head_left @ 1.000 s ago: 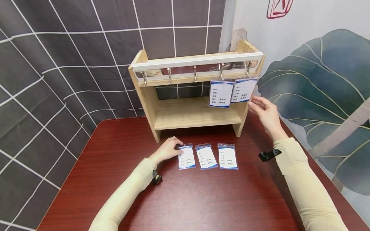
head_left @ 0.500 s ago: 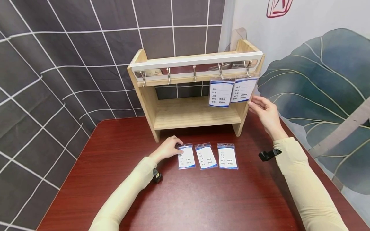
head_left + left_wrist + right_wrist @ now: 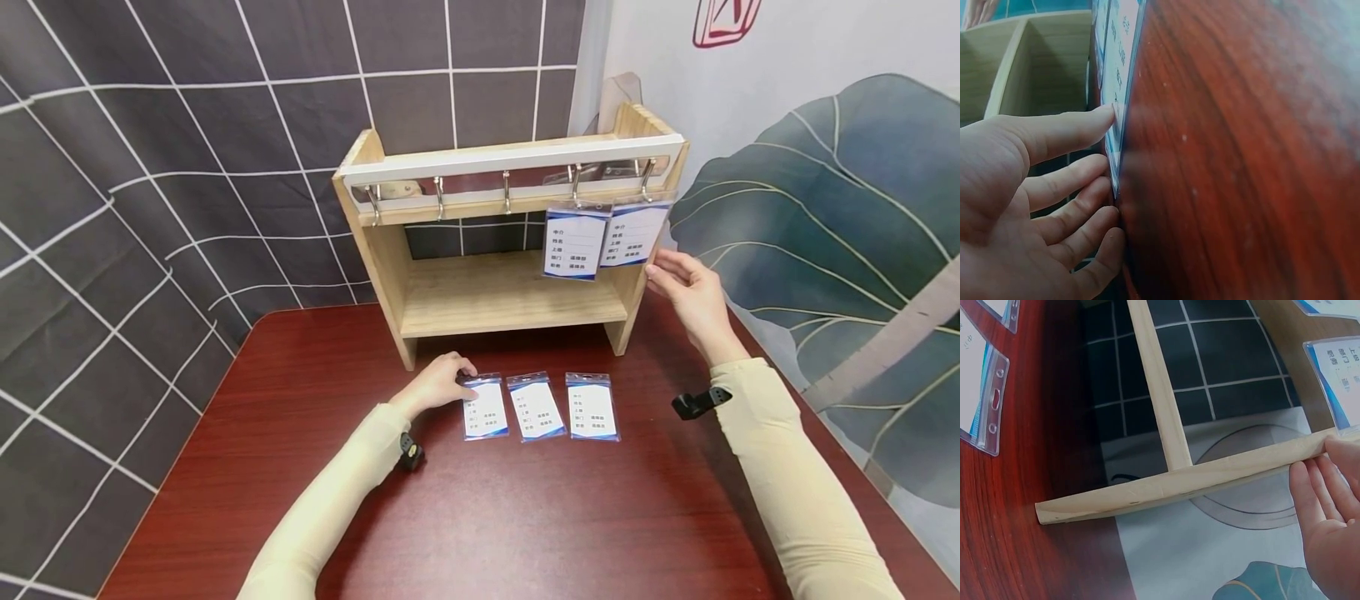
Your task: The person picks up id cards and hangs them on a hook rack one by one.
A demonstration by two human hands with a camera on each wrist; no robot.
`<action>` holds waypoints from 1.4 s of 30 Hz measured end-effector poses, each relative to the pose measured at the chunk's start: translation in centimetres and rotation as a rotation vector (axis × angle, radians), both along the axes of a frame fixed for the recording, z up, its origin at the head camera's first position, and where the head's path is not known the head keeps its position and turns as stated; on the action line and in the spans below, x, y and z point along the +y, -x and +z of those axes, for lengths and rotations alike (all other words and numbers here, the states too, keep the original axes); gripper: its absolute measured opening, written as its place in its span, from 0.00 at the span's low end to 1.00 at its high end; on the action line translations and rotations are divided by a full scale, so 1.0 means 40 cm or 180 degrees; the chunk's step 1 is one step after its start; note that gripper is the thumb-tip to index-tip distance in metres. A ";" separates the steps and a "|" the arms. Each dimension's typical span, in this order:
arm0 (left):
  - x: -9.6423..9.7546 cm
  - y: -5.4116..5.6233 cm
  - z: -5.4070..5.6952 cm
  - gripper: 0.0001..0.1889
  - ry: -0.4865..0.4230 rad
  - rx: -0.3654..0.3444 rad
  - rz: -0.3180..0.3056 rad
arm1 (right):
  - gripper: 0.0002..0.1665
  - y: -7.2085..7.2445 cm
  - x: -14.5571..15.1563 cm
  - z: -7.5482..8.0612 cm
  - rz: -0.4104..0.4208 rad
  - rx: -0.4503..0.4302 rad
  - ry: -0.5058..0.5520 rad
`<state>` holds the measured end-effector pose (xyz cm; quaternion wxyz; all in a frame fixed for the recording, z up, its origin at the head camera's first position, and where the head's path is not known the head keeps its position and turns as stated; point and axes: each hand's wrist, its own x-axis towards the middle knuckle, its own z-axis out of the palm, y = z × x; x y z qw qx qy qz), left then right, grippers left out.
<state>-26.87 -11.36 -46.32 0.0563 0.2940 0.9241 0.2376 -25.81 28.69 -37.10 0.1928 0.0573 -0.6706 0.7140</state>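
My left hand (image 3: 437, 383) rests at the leftmost of three badge holders (image 3: 486, 417) lying flat on the table. In the left wrist view its straight thumb touches that badge (image 3: 1117, 69), while the loosely bent fingers meet the tabletop by the badge's end. My right hand (image 3: 690, 296) holds the right side panel (image 3: 1166, 484) of a wooden shelf (image 3: 510, 300), thumb on one face and fingers on the other. Close by, two badge holders hang from hooks: the inner badge (image 3: 573, 242) and the outer badge (image 3: 633, 233), slightly tilted and overlapping it.
The middle badge (image 3: 536, 408) and right badge (image 3: 592, 408) lie beside the left one on the red-brown table (image 3: 480, 508). A white rail (image 3: 517, 156) with several metal hooks (image 3: 506, 192) runs along the shelf front. A dark tiled-pattern curtain (image 3: 150, 208) hangs behind.
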 end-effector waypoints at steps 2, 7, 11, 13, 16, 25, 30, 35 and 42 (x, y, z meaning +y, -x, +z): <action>0.000 0.002 -0.001 0.16 -0.0006 -0.0002 -0.0003 | 0.19 0.001 0.000 0.000 0.0003 -0.0002 0.0002; 0.000 0.005 -0.003 0.16 -0.0002 -0.0067 0.0023 | 0.19 -0.001 0.000 0.001 -0.0009 -0.0026 -0.0029; -0.002 0.010 -0.008 0.16 0.0000 -0.0104 0.0028 | 0.20 -0.003 -0.002 0.001 -0.0019 -0.0041 -0.0046; -0.002 0.013 -0.010 0.17 0.0002 -0.0096 0.0015 | 0.20 -0.005 -0.003 0.002 -0.0022 -0.0039 -0.0034; -0.001 0.017 -0.014 0.17 0.0008 -0.0095 0.0022 | 0.19 -0.004 -0.002 0.000 -0.0015 -0.0031 -0.0009; 0.007 0.023 -0.011 0.17 -0.0058 -0.0162 0.0056 | 0.19 -0.002 0.001 -0.002 -0.0011 0.0010 -0.0026; 0.010 0.025 -0.007 0.18 -0.0082 -0.0263 0.0124 | 0.19 -0.002 0.000 0.001 -0.0009 0.0004 -0.0034; 0.011 0.023 -0.008 0.20 -0.0130 -0.0403 0.0236 | 0.18 -0.003 -0.001 -0.001 0.0001 -0.0006 -0.0033; 0.010 0.025 -0.011 0.21 -0.0245 -0.0497 0.0291 | 0.19 -0.003 -0.001 0.000 -0.0030 -0.0009 -0.0044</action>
